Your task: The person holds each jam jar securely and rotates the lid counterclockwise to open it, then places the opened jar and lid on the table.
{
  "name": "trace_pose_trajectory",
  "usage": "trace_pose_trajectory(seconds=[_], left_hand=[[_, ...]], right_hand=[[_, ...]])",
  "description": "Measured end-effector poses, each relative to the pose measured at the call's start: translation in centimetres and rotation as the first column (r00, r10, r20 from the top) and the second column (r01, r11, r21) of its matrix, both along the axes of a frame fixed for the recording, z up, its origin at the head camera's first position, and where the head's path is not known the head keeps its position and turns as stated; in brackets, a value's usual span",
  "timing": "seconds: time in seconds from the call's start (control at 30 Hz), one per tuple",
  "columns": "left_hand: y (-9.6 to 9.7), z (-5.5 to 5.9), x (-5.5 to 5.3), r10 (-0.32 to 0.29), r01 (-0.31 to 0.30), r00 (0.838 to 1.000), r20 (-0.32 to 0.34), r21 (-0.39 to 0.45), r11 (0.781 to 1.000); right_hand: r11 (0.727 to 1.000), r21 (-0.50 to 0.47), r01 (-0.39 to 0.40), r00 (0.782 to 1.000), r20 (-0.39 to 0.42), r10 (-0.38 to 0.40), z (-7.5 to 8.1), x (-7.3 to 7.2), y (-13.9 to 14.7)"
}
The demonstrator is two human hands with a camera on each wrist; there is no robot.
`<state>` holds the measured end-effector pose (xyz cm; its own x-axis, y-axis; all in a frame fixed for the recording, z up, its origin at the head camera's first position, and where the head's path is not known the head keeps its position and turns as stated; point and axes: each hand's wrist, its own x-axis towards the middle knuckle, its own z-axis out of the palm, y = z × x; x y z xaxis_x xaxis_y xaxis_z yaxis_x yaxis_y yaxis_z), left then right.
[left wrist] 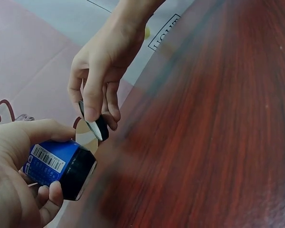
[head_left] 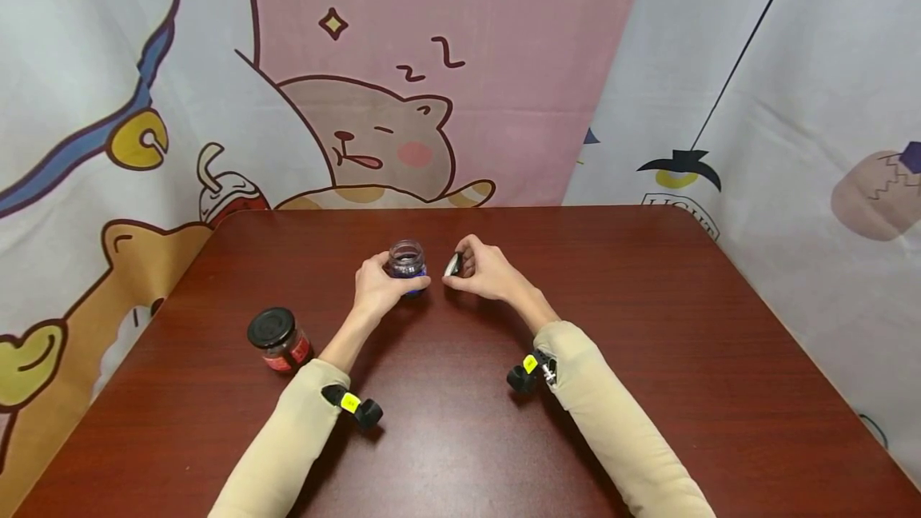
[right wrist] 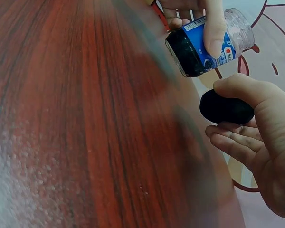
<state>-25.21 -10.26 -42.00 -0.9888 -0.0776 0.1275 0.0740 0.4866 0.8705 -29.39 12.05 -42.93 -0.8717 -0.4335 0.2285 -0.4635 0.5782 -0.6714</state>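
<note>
My left hand (head_left: 377,288) grips a glass jar (head_left: 408,260) with a blue label and dark contents. The jar's mouth is uncovered, and its threaded glass neck shows in the right wrist view. To the right of it, my right hand (head_left: 492,272) pinches a round black lid (right wrist: 226,108) between thumb and fingers. The lid (left wrist: 96,124) is tilted on edge, its pale inner side facing the jar in the head view. A small gap separates lid and jar there. In the left wrist view the jar's label (left wrist: 52,160) carries a barcode.
A second jar (head_left: 279,339) with a black lid and red label stands on the brown table (head_left: 460,438), left of my left forearm. Black wrist cameras (head_left: 369,414) are strapped to both sleeves. A cartoon-printed curtain (head_left: 504,102) hangs behind the table's far edge.
</note>
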Motion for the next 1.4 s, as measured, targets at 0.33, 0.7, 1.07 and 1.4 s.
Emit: trace_pose_trajectory(seconds=[0.33,0.7,1.07,1.4], left_hand=[[-0.1,-0.6,-0.4,0.005,-0.006,1.000,0.013,0.029,1.000],[-0.3,-1.1,-1.1,0.023,-0.024,0.999,0.030,0.036,0.999],[-0.5,-1.3,-1.5,0.029,-0.031,0.999,0.035,0.046,0.998],[-0.4,-1.2,-1.8,0.017,-0.018,0.999,0.040,0.022,1.000]], right_hand=[[0.999,-0.023,0.030,0.996,0.082,-0.028,-0.7,-0.4,-0.4],[0.998,0.027,0.057,0.996,0.066,-0.059,-1.6,-1.4,-0.8],[0.991,0.099,0.092,0.994,0.049,-0.097,-2.2,-1.8,-1.3],[0.983,0.163,0.089,0.995,0.021,-0.094,-2.1,-1.7,-1.8]])
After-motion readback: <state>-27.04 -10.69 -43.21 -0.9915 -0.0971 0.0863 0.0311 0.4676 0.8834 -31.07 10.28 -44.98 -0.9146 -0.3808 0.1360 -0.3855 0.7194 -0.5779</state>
